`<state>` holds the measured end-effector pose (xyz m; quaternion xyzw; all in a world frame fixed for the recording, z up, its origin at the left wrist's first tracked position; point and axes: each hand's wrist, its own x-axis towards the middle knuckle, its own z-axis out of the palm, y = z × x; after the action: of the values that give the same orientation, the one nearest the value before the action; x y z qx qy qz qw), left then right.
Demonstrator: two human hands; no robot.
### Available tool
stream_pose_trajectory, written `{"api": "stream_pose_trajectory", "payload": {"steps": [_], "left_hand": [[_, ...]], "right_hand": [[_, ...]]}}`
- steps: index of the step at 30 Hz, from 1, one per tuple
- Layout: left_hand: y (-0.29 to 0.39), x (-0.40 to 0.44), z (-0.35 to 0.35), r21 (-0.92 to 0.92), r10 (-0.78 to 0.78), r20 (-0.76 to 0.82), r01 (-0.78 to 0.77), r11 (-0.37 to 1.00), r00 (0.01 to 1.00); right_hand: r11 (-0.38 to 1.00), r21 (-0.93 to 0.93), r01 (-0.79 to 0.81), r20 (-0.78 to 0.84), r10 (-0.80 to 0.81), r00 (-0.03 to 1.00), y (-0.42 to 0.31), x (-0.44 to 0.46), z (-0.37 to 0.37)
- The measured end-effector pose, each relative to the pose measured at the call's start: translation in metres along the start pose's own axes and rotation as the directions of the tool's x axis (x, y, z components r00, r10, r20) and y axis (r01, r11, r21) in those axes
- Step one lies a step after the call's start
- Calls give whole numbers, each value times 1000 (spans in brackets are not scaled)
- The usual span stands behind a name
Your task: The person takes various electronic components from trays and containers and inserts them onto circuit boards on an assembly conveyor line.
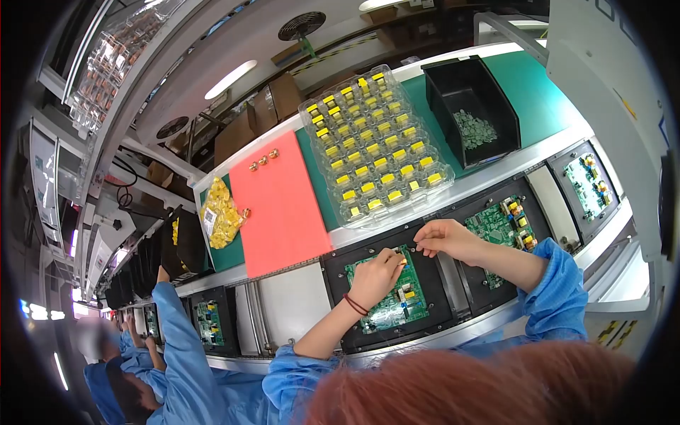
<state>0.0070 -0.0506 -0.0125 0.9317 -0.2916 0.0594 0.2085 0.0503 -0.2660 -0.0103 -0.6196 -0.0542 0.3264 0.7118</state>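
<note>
A green circuit board (397, 312) lies in a black carrier frame in front of me. My left hand (374, 278), with a dark red band at the wrist, is closed in a pinch over the board's upper part. A small yellow component (404, 262) shows at its fingertips, partly covered. Just right of it, above the carrier's edge, my right hand (450, 239) has its fingers curled toward the thumb; anything between them is too small to make out. Yellow and white parts stand on the board's lower right.
Behind the line stand a clear tray of yellow parts (375, 142) and a black bin (471, 106) with small greenish pieces. Metal parts (263, 161) and a yellow bag (221, 216) lie at the red sheet (280, 212). Another populated board (496, 227) sits right. Co-workers in blue are left.
</note>
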Motion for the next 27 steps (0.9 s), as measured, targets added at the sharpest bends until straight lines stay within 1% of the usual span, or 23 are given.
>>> {"api": "stream_pose_trajectory", "payload": {"steps": [3,5,8,10,12,14,16,17,19,20,21,23,25,26,27], "left_hand": [[1,0,4,-1,9,-1,-9,1000,1000],[4,1,5,4,-33,3,33,999,999],[7,1,10,6,-48,-15,48,999,999],[7,2,9,-7,-41,-20,40,999,999],[5,4,8,-23,-36,-27,35,999,999],[3,6,7,-20,-17,7,17,1000,1000],[5,7,9,-18,-41,-6,41,999,999],[6,6,10,-11,-59,-16,59,998,998],[9,5,14,-6,-62,-36,62,998,997],[9,6,14,-23,-59,-38,58,998,998],[9,6,14,-40,-56,-40,55,998,998],[5,7,19,-67,-63,-43,60,996,997],[4,9,21,-82,-67,-30,64,995,997],[5,10,21,-48,-32,-7,32,998,999],[4,12,21,-53,-37,-9,36,998,999]], "right_hand": [[1000,5,4,-17,-4,1000,-2,-4,0],[1000,4,7,-30,-7,1000,-2,-6,-1],[999,16,-29,-35,29,999,-2,-6,-2],[998,-55,-36,12,36,999,-2,-7,-2],[995,-89,-49,16,50,999,0,-9,0],[990,-123,-63,21,66,998,2,-11,3],[962,-268,-56,-52,43,998,4,-13,6],[960,-274,-61,-48,50,998,9,-14,8],[877,-475,71,-6,-84,996,16,-18,13],[837,-545,57,-7,-73,997,16,-23,16],[834,-550,52,-4,-65,998,20,-25,18],[766,-636,90,37,-86,996,28,-29,21],[745,-663,77,56,-53,997,30,-33,26],[704,-701,110,65,-91,994,35,-34,27],[662,-736,142,76,-128,989,39,-36,28]]}}
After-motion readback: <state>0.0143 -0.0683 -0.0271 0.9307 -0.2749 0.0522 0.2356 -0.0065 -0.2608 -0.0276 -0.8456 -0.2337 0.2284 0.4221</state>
